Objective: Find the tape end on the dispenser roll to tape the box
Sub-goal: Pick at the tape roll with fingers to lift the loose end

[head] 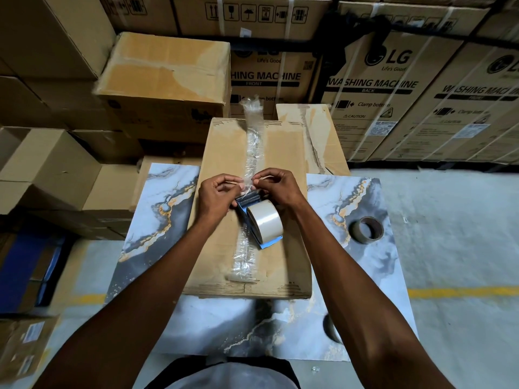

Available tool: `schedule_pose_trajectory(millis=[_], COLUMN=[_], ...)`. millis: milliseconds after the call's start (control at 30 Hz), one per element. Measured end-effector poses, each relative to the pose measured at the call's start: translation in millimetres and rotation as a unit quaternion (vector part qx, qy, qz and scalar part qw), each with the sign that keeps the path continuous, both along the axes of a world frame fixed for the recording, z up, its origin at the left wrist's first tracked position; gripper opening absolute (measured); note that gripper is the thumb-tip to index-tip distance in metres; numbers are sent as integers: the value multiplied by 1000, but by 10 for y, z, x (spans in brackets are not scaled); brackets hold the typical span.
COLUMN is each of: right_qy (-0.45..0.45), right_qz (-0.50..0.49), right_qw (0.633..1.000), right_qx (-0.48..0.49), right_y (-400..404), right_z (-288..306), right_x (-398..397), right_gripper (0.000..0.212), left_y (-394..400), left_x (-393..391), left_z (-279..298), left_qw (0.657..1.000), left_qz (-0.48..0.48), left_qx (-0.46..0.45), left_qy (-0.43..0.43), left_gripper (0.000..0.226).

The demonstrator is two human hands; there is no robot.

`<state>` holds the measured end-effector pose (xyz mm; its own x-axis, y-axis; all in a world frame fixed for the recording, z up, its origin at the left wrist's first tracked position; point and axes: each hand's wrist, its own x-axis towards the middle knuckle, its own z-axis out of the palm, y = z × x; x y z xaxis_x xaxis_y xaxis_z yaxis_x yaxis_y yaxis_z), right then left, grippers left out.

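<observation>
Head view, looking down along two bare forearms to a marbled table point(168, 197). Flat on that table, a closed cardboard box point(219, 254), long side running away from the viewer. Down the middle of its lid, a wrinkled strip of clear tape point(251, 147), its far end sticking up loose past the box's back edge. On the lid, just right of that strip, a blue tape dispenser point(254, 220) lying on its side, loaded with a pale tape roll point(265, 220). Dispenser's dark front end tucked between both hands.

Left hand point(216, 196) curled, thumb and fingertips pinched on a thin clear tape end point(247, 186) above the dispenser's front. Right hand point(276, 188) curled likewise, fingertips meeting the left's at the same bit of tape, heel of the hand close against the dispenser. Tape end crinkled and shiny, rising from the dispenser's front up to the fingertips.

On the table to the right, well apart from the box, a brown tape roll point(366, 230) standing on edge. Nearer the viewer, half hidden by the right forearm, another dark round thing point(331, 329), too hidden to name. Behind the table, stacked cartons point(373, 88) printed with "WASHING MACHINE"; more plain cartons point(165, 74) piled at left.
</observation>
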<state>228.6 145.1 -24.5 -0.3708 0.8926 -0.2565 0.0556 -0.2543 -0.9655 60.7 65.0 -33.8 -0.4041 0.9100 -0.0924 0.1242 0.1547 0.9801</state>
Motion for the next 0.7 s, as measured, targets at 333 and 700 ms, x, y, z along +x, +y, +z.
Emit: schedule_pose_trajectory(millis=[333, 700], right_qy=[13, 7], right_qz=[-10, 16], right_qw=[1000, 1000], right_qx=[-6, -19], right_y=[-3, 1], right_z=[38, 85], right_x=[-24, -6], right_gripper=[9, 19], left_y=[-7, 19], left_x=[-47, 16], left_z=[42, -81], left_qw=[999, 1000], left_qz=[-23, 4], left_qx=[0, 31], left_qy=[-29, -4], left_gripper=[12, 16])
